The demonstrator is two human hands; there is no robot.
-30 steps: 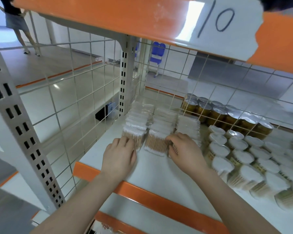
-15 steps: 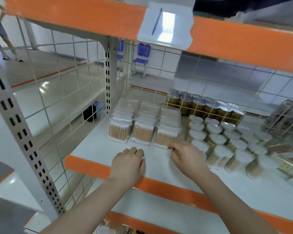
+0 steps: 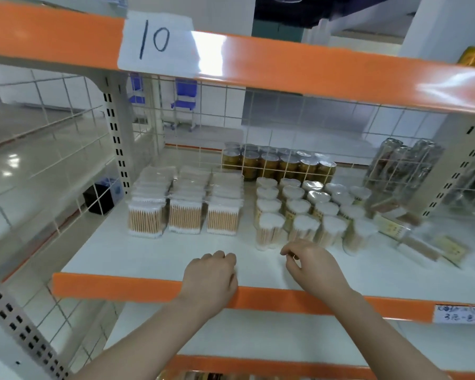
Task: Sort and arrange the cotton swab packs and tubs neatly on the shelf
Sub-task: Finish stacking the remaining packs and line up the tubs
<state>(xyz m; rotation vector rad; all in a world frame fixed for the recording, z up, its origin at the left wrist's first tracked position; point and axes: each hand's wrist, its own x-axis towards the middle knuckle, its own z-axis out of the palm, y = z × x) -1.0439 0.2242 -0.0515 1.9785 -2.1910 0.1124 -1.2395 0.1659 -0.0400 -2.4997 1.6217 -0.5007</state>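
Note:
Three rows of clear rectangular cotton swab packs [image 3: 185, 215] stand at the left of the white shelf [image 3: 137, 256]. To their right, round swab tubs [image 3: 296, 209] with white tops stand in several rows. My left hand [image 3: 211, 278] hovers over the shelf's front edge with its fingers curled and holds nothing. My right hand [image 3: 313, 266] is just in front of the nearest tub [image 3: 269, 231], fingers curled, thumb near the forefinger, with nothing in it. Neither hand touches a pack or a tub.
Several swab boxes [image 3: 422, 248] lie tipped at the shelf's right. Gold-labelled jars [image 3: 277, 160] stand behind the wire mesh at the back. An orange beam [image 3: 121, 286] fronts the shelf; another orange beam with a "10" label [image 3: 155, 41] crosses overhead. A slotted upright post [image 3: 115, 144] stands at the left.
Both hands have drawn back from the front swab packs to the shelf's front edge and let go of them. The view has pulled back and to the right.

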